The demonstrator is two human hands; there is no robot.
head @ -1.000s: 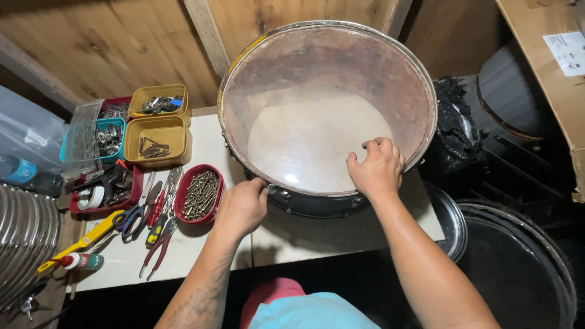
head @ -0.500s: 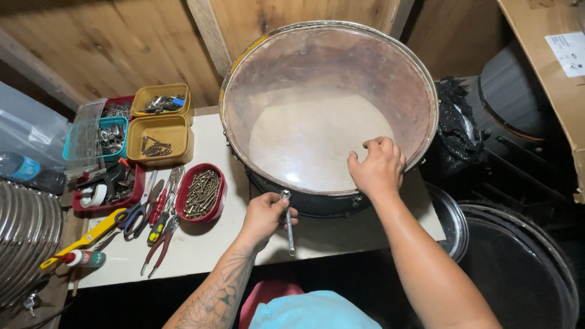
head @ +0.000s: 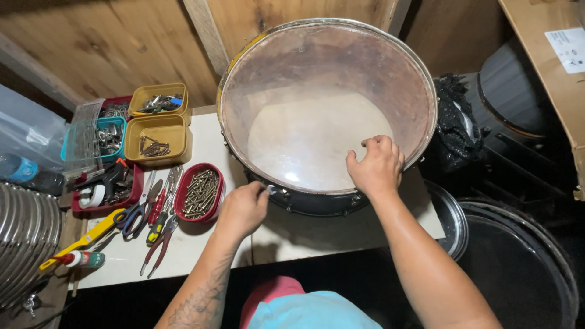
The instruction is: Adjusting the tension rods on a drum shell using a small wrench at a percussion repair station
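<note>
Fingers [head: 263, 194] of my left hand [head: 242, 210] are pinched around a small metal key [head: 270, 189], its tip right at the near rim of the drum [head: 317, 91]. My right hand [head: 375, 166] lies on the drumhead just inside that rim, fingers curled loosely, grasping nothing. I see the drum sitting tilted on the white desk [head: 341, 228], its far side leaning against the wooden wall [head: 91, 42]. Left of my left hand stands a red tub [head: 198, 193] of screws, with pliers [head: 159, 240] and scissors [head: 137, 214] just beside it. Two yellow tubs [head: 157, 125] of hardware sit farther back, near a teal box [head: 91, 141]. A black barrel [head: 518, 103] stands to the right, apart from the desk.
</note>
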